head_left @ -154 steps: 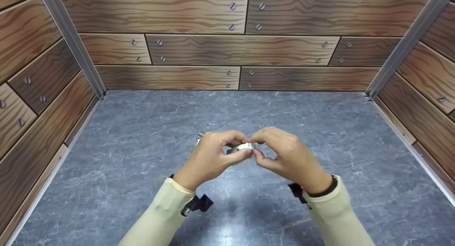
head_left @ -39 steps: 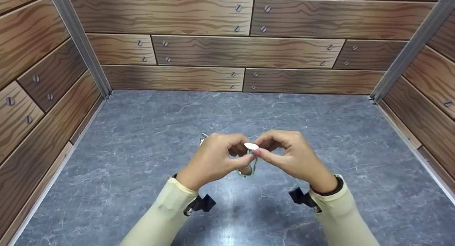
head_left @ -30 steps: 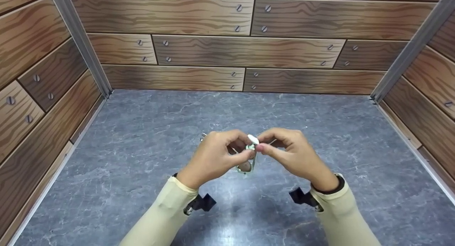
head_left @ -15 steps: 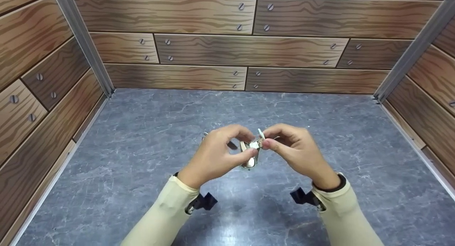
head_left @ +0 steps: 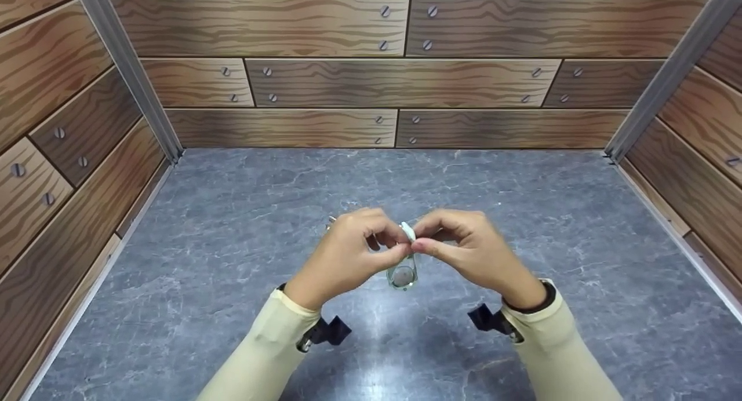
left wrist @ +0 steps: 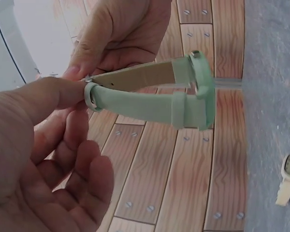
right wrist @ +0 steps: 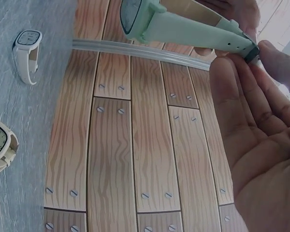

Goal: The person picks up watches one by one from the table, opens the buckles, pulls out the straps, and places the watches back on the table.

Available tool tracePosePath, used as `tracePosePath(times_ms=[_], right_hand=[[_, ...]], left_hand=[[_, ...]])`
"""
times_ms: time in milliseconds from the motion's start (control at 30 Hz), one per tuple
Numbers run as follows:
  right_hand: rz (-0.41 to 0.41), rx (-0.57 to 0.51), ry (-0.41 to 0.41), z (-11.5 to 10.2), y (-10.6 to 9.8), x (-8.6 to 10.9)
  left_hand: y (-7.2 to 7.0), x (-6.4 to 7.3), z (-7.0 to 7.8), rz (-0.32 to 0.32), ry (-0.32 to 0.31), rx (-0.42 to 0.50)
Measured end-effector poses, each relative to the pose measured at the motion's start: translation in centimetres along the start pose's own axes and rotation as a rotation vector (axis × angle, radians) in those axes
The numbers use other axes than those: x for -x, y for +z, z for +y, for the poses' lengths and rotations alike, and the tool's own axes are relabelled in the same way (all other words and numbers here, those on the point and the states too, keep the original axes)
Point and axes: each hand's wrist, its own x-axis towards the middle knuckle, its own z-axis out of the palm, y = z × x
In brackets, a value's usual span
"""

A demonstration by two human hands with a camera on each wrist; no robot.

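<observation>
A mint-green wristwatch (head_left: 403, 275) hangs below my fingertips, its two strap halves brought together at the buckle (right wrist: 253, 52). Thumb and fingertips of my left hand (head_left: 348, 253) pinch the strap by the buckle. Opposite it, my right hand (head_left: 484, 256) pinches the strap end (head_left: 408, 232), which sticks up pale between the two hands. In the left wrist view the strap (left wrist: 135, 104) runs from the fingers to the watch case (left wrist: 206, 92), seen edge-on. The right wrist view shows small holes along the strap (right wrist: 193, 36); fingers partly hide the buckle.
Two more watches lie on the grey marbled tabletop (head_left: 261, 204): a white one (right wrist: 26, 53) and a cream one (right wrist: 1, 142). Part of a watch (head_left: 331, 221) peeks out behind my left hand. Wood-patterned walls (head_left: 324, 82) enclose the back and sides.
Earlier the watch was mostly hidden between the hands. Half a second ago my left fingers stood apart and the watch was turned; now they pinch the strap again and the case hangs lower.
</observation>
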Motion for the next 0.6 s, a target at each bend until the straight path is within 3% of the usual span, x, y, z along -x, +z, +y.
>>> tracePosePath(times_ms=[233, 600], right_hand=[[-0.055, 0.02, -0.052, 0.13, 0.19, -0.07], [-0.059, -0.025, -0.099, 0.11, 0.28, 0.03]], left_hand=[[0.0, -0.08, -0.4, -0.096, -0.089, 0.116], [-0.08, -0.08, -0.47, -0.139, -0.054, 0.135]])
